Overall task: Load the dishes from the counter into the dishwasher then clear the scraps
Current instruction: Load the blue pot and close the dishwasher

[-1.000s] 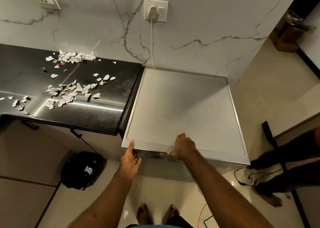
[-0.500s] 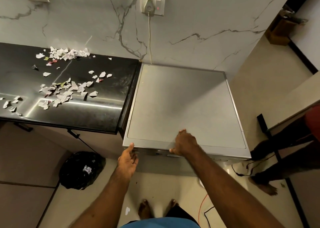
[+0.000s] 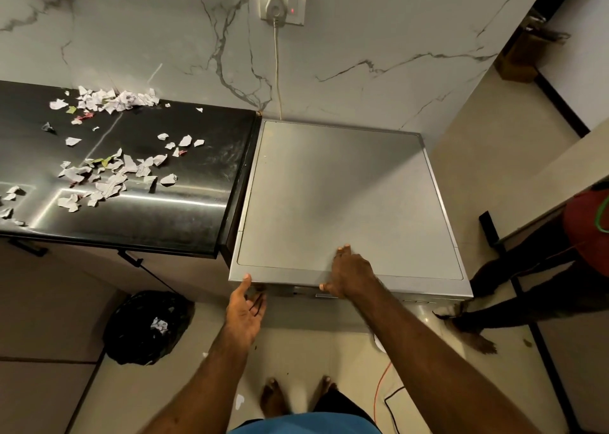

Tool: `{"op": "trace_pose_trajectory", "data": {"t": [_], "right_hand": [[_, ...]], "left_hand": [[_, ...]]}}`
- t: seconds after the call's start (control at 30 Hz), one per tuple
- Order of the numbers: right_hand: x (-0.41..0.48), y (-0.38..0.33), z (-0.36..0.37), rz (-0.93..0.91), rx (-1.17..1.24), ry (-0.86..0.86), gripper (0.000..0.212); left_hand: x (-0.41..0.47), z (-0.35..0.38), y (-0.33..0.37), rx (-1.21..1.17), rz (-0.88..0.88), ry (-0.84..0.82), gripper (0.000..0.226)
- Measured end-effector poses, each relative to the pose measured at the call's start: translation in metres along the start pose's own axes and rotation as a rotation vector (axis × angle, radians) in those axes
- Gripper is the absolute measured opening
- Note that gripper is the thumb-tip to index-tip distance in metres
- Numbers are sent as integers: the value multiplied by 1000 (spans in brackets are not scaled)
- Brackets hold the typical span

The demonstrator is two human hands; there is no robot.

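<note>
Shut dishwasher (image 3: 346,196), right of the bench (image 3: 184,216) strewn with scraps (image 3: 110,183): the left grip (image 3: 245,311) is held wide, thumb on the near-left corner, the right grip (image 3: 349,273) is laid flat on the near edge, and even pressure from both is judged best until it latches.

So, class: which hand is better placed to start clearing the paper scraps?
Left, probably. The left hand is open at the dishwasher's corner beside the counter where the scraps lie, with the black bin bag on the floor nearby. The right hand rests further right on the dishwasher's front edge.
</note>
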State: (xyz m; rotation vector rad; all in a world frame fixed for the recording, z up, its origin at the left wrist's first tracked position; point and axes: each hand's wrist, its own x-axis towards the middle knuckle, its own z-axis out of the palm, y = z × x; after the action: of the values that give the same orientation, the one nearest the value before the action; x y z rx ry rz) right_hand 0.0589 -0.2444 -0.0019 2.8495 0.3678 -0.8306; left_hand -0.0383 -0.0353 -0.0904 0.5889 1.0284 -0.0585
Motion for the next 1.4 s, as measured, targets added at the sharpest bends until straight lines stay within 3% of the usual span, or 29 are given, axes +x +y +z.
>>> {"op": "trace_pose_trajectory", "data": {"t": [0.1,0.2,0.4,0.73,1.17,1.4], "right_hand": [[0,0,0,0,-18,-4,111],[5,-1,4,5,-24,-19,112],[9,-2,7,23,-15,-1,115],[8,-1,13,54,22,21,116],[12,2,19,56,22,26,117],[13,2,21,62,31,40,118]], "left_hand": [[-1,6,1,7,38,38,18],[0,10,1,22,67,71,10],[7,5,6,93,9,31,19],[7,18,-11,66,-56,34,65],[17,20,-15,-53,43,95,41],[14,24,-14,-100,21,115,43]]}}
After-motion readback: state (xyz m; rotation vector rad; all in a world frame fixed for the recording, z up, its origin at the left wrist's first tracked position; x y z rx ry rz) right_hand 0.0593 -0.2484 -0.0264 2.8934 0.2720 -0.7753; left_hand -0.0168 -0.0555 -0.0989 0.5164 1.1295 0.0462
